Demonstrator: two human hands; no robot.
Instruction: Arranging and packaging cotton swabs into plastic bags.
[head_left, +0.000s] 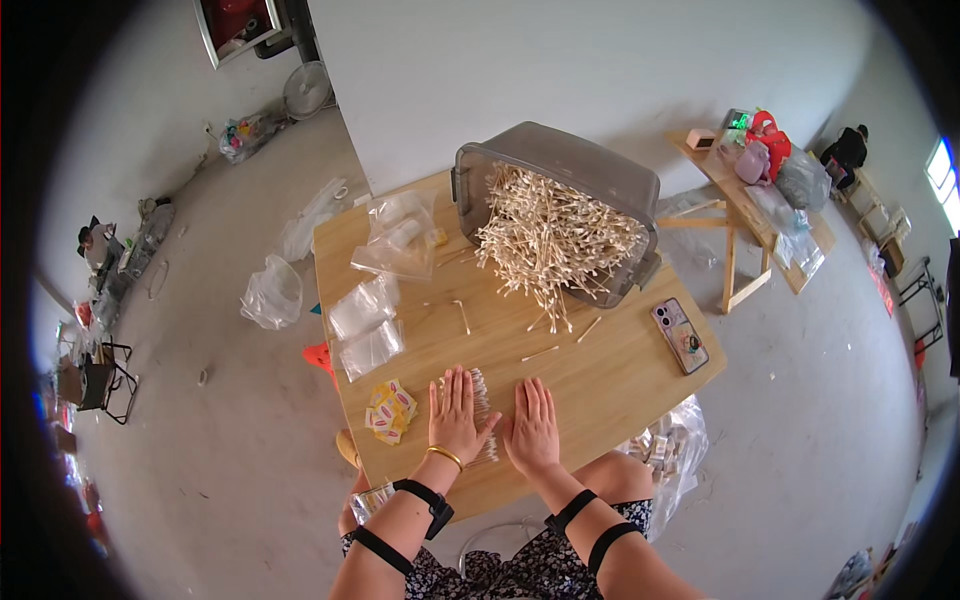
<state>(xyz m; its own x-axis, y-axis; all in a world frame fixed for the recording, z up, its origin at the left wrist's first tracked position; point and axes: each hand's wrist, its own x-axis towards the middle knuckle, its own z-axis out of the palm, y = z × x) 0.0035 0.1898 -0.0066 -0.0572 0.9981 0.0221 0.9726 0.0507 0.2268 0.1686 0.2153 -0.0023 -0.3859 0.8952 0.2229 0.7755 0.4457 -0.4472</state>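
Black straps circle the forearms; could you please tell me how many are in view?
4: a left lower-forearm strap, a left upper-forearm strap, a right lower-forearm strap and a right upper-forearm strap. Any farther up would be out of view.

A pink-cased smartphone (681, 336) lies camera side up near the right edge of the light wooden table (620, 375). On a long wooden side table (730, 199), a small pinkish box (701, 139) sits at the far left corner, a bright red bag (770, 142) along the right edge.
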